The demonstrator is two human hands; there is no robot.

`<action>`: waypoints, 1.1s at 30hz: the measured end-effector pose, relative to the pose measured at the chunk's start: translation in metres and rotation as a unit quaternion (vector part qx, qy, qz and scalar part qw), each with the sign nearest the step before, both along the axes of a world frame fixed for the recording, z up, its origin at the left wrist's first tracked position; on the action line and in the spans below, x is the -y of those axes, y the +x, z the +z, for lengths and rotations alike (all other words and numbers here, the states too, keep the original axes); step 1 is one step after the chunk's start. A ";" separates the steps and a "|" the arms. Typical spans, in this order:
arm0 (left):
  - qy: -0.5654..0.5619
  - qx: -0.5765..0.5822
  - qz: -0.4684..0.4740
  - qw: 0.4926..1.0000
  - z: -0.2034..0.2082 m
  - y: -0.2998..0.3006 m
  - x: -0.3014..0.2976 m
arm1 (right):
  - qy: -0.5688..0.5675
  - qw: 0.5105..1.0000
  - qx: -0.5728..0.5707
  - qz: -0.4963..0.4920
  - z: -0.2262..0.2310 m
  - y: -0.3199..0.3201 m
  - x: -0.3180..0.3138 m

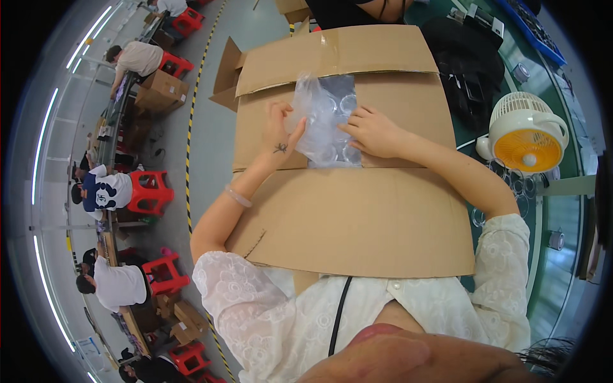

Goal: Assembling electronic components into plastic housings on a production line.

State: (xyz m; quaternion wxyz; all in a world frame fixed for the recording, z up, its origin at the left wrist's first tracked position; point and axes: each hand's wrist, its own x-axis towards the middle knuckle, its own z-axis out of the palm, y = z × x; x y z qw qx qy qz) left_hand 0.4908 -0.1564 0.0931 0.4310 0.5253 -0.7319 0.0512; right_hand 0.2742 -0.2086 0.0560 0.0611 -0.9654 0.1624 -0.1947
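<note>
A large cardboard box stands in front of me, with its outer flaps spread and its inner flaps leaving a gap in the middle. Crumpled clear plastic bag material shows in that gap, over clear round pieces. My left hand is at the bag's left side, thumb against the plastic and fingers bent but apart from the thumb. From the right, my right hand reaches over the inner flap, its bent fingers closed at the bag's right edge. Its fingertips are partly hidden.
A white and yellow fan stands on the green table at right, near clear round pieces. Behind the box lies a black bag. At left, people sit on red stools along a bench, beyond a striped floor line.
</note>
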 end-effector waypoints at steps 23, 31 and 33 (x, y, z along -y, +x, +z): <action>0.408 -0.349 -0.208 0.817 0.032 -0.011 0.006 | 0.279 0.960 -0.018 -0.022 0.040 -0.024 0.029; 0.399 -0.078 -0.167 0.898 0.063 -0.028 -0.009 | 0.522 0.790 0.322 -0.019 0.062 -0.003 0.041; 0.459 -0.170 -0.161 0.857 0.067 -0.028 -0.009 | 0.562 0.762 0.321 0.020 0.071 -0.016 0.064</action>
